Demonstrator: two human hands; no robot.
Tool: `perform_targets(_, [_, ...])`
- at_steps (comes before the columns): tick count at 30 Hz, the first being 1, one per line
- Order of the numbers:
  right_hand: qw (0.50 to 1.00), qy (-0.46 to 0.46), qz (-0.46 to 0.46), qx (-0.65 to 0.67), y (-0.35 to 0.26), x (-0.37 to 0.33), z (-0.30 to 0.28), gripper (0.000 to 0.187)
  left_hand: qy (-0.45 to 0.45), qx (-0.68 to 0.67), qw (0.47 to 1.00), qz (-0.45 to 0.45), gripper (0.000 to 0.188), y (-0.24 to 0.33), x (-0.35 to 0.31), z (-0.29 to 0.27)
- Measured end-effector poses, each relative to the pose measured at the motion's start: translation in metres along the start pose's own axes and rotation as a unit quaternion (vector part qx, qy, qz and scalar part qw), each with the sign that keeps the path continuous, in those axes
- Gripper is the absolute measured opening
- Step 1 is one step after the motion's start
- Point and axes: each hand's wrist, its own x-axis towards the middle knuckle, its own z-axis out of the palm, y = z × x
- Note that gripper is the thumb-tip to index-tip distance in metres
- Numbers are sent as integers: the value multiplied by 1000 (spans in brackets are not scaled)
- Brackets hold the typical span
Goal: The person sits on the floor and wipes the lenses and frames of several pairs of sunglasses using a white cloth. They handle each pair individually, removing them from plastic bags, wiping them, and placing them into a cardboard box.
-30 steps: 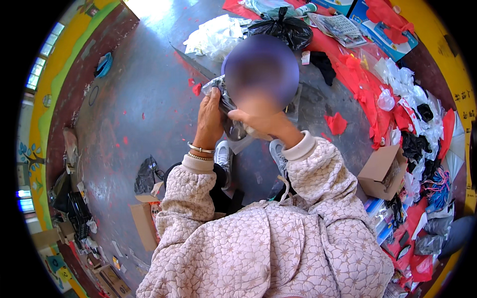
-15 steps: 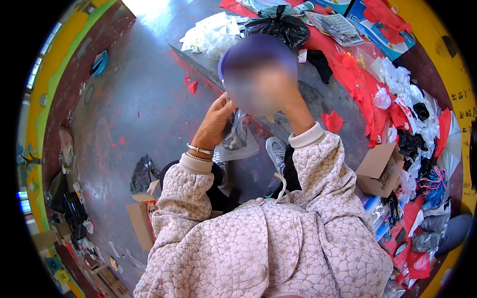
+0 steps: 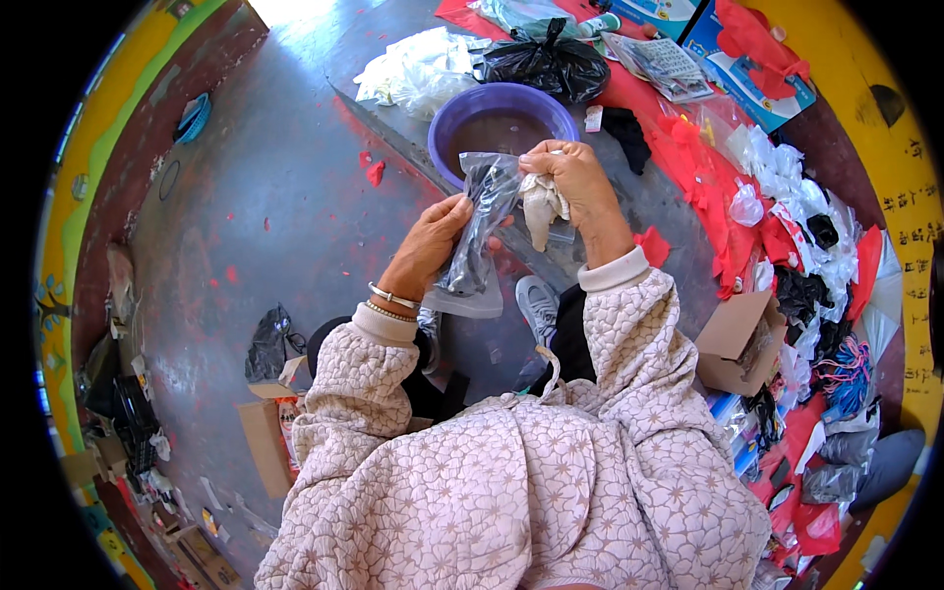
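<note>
A clear plastic bag (image 3: 481, 218) with something dark inside hangs between my hands, its lower end flaring above my shoes. My left hand (image 3: 436, 238) grips the bag's left side, fingers closed on it. At the bag's upper right corner, my right hand (image 3: 578, 187) is closed with thumb and finger pinching the edge. A crumpled off-white cloth (image 3: 541, 208) also dangles from my right hand, damp-looking and stained. Just beyond the hands stands a purple basin (image 3: 444, 123) on the floor, with brownish water in it.
Behind the basin lie a black plastic bag (image 3: 551, 65) and white plastic bags (image 3: 418, 74). Red cloth (image 3: 723, 236) and plastic litter spread along the right. An open cardboard box (image 3: 739, 344) stands at right, another box (image 3: 264, 442) at left. A blue basket (image 3: 194, 118) lies far left.
My right hand has come away from over the basin toward the bag's top corner. The bag is raised and stretched between both hands, and the off-white cloth now shows plainly.
</note>
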Motion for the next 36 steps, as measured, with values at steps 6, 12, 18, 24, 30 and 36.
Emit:
perform_targets(6, [975, 125, -151, 105, -9, 4, -5, 10, 66, 76, 995, 17, 35, -10, 6, -12])
perform_targets(12, [829, -101, -418, -357, 7, -17, 44, 17, 67, 95, 992, 56, 34, -17, 14, -25])
perform_targets(18, [855, -3, -378, -355, 13, -4, 31, 16, 67, 110, 986, 109, 35, -11, 7, -19])
perform_targets(24, [976, 150, -59, 145, 12, 34, -23, 16, 102, 85, 990, 44, 36, -2, 5, -16])
perform_targets(30, [924, 43, 31, 380, 16, 37, -24, 20, 99, 92, 990, 27, 34, -5, 5, -16])
perform_targets(36, [932, -142, -284, -176, 21, -11, 40, 24, 157, 49, 982, 91, 31, -11, 18, -40])
